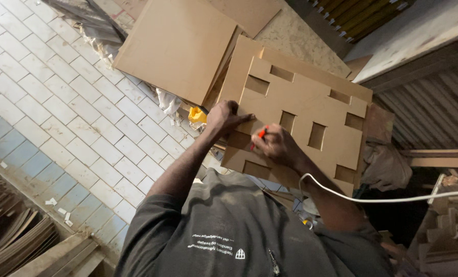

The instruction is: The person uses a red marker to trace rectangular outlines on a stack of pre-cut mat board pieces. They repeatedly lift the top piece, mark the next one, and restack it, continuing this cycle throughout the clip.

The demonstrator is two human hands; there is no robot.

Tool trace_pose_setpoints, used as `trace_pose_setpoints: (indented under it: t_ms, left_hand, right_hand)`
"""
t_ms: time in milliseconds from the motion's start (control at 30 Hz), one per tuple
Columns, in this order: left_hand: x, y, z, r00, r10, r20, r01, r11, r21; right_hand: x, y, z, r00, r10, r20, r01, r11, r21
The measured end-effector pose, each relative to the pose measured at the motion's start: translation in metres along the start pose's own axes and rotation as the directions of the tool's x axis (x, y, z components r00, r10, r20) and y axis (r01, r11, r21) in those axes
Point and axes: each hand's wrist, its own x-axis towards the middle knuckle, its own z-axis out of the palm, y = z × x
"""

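Note:
A brown fibreboard panel [311, 110] with several rectangular cut-outs lies in front of me, on top of another board. My left hand [225, 117] presses flat on the panel's near left edge, fingers spread. Just to its right, my right hand [274, 146] is closed around a red marker or pencil [260, 134], whose tip touches the panel's surface near a cut-out.
A plain brown board [180, 48] overlaps the stack at the upper left. A white cable [382, 197] crosses my right arm. A yellow object [197, 115] sits by the tiled floor [70, 107]. Wood strips [18, 241] pile at the lower left; corrugated metal [434, 107] stands at the right.

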Motion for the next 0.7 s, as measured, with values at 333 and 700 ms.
trace_pose_setpoints:
  t_ms: [333,700]
  left_hand:
    - [-0.003,0.005,0.001,1.0,-0.004,-0.007,0.004,1.0,-0.012]
    - [-0.006,0.002,0.004,1.0,0.009,-0.008,-0.009,1.0,-0.029]
  right_hand:
    - [-0.04,-0.018,0.005,0.96,-0.116,-0.256,0.107,0.993,-0.046]
    - [-0.09,-0.045,0.032,0.944,-0.282,-0.171,0.303,0.947,0.105]
